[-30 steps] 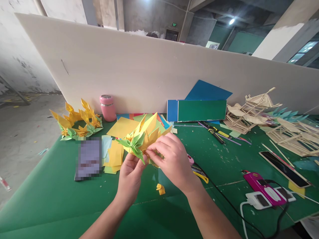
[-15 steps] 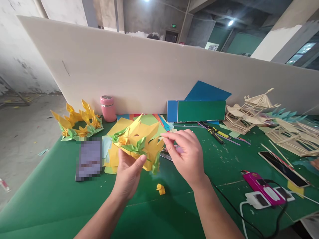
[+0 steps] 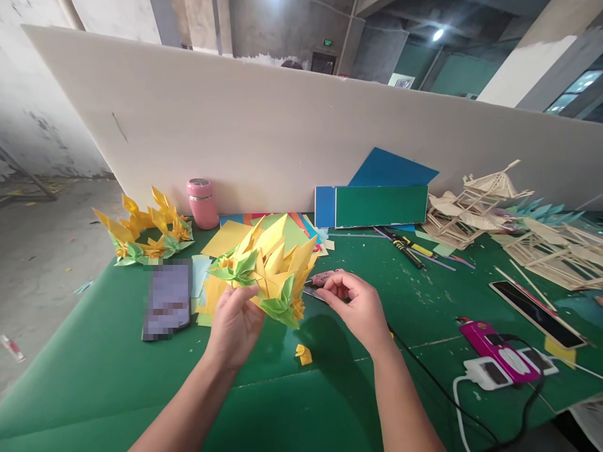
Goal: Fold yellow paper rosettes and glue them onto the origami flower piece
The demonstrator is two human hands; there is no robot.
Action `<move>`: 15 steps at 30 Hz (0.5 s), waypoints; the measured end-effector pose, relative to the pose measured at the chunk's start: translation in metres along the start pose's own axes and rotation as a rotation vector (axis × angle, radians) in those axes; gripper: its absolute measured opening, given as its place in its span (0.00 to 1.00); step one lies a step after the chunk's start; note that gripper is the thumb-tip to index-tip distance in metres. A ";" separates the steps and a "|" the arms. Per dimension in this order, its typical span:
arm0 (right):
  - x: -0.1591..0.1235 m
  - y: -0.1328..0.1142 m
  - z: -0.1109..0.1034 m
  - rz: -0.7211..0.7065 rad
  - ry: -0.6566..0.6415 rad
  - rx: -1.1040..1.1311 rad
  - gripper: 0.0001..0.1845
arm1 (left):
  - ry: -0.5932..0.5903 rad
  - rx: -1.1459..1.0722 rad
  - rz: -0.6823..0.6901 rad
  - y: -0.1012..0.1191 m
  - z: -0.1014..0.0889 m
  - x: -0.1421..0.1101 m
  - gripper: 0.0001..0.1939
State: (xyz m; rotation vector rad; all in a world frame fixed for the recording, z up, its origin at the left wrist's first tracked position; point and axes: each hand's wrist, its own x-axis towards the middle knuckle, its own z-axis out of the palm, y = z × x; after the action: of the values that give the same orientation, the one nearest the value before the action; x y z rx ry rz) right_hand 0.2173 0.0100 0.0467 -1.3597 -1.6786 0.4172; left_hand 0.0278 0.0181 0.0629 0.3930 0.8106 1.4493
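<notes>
My left hand [image 3: 235,326] grips from below a folded paper cluster [image 3: 268,270] of yellow spikes and green leaves, held above the green table [image 3: 117,389]. My right hand [image 3: 355,307] is just to its right, low over the table, fingers curled in a pinch at the rear end of a pink tool [image 3: 323,277] that lies there. A small yellow paper scrap [image 3: 304,355] lies on the table below both hands.
More yellow-green paper flowers [image 3: 146,232] and a pink cup [image 3: 201,203] stand at the back left, near a phone [image 3: 167,300] and loose coloured sheets [image 3: 226,238]. On the right are stick models [image 3: 475,210], a second phone [image 3: 537,307], a pink device on a power strip [image 3: 499,364] and cables. A pale board [image 3: 282,125] walls off the back.
My right hand left the paper cluster, drew away to the right and came down to the pink tool. My left hand turned the cluster and kept holding it.
</notes>
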 end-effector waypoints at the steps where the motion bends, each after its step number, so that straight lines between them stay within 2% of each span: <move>1: 0.000 0.003 -0.001 0.021 -0.017 -0.008 0.12 | 0.007 -0.003 -0.016 0.000 -0.001 0.002 0.11; 3: 0.001 0.011 -0.004 0.035 -0.034 -0.098 0.13 | 0.014 -0.007 -0.032 0.000 -0.004 0.007 0.08; 5: 0.001 0.021 -0.007 0.041 -0.054 -0.241 0.13 | -0.006 -0.019 -0.029 -0.001 -0.009 0.011 0.10; 10: -0.006 0.051 -0.016 0.087 -0.139 -0.543 0.09 | -0.157 -0.054 0.007 0.000 -0.018 0.010 0.19; 13: -0.010 0.059 -0.019 0.157 -0.158 -0.612 0.13 | -0.188 -0.046 -0.037 0.001 -0.018 0.006 0.24; 15: -0.009 0.058 -0.021 0.220 -0.145 -0.618 0.15 | -0.181 -0.012 -0.054 0.000 -0.017 0.005 0.25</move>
State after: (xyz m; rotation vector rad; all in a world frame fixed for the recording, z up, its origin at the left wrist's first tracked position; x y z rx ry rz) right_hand 0.2684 0.0154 0.0117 -2.0162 -1.8674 0.1167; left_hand 0.0156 0.0192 0.0501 0.4823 0.6617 1.3464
